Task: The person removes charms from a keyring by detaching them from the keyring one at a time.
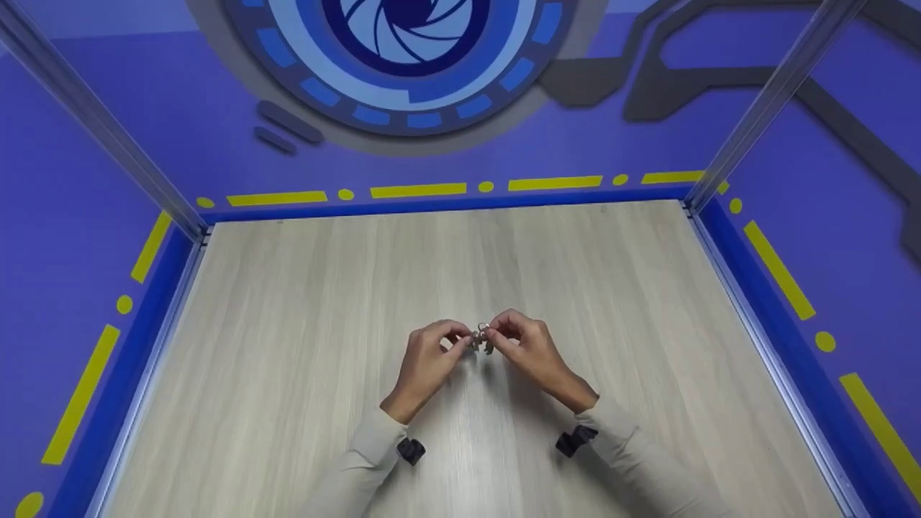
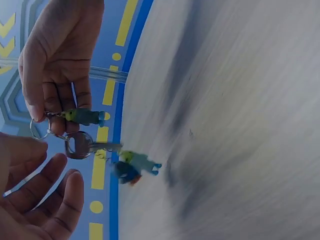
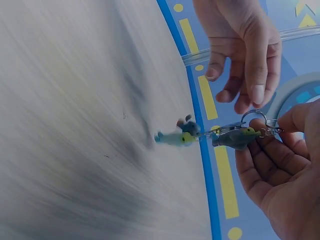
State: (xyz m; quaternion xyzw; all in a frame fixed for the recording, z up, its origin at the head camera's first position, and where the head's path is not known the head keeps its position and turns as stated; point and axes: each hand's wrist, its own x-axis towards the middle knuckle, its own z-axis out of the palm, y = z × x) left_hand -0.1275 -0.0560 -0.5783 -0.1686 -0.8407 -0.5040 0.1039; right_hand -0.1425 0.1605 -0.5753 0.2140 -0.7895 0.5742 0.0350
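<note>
Between the two hands hangs a bunch on a metal key ring (image 2: 40, 129). My left hand (image 1: 423, 360) pinches the ring between thumb and forefinger. My right hand (image 1: 531, 354) pinches the short chain of a keychain charm, a small green and grey figure (image 3: 239, 136), right at the ring. A silver key (image 2: 79, 145) dangles from the ring in the left wrist view. Lower down hang a pale green figure (image 2: 142, 162) and a dark blue one (image 2: 126, 172), both blurred. Fingertips cover part of the ring, so whether the charm's chain is threaded on it is hard to tell.
Beneath the hands lies a pale wood-grain table (image 1: 324, 288). Blue panels with yellow dashes (image 1: 417, 191) enclose its back and sides, and metal posts (image 1: 777, 101) rise at the far corners. Each sleeved wrist carries a small black camera (image 1: 575, 440).
</note>
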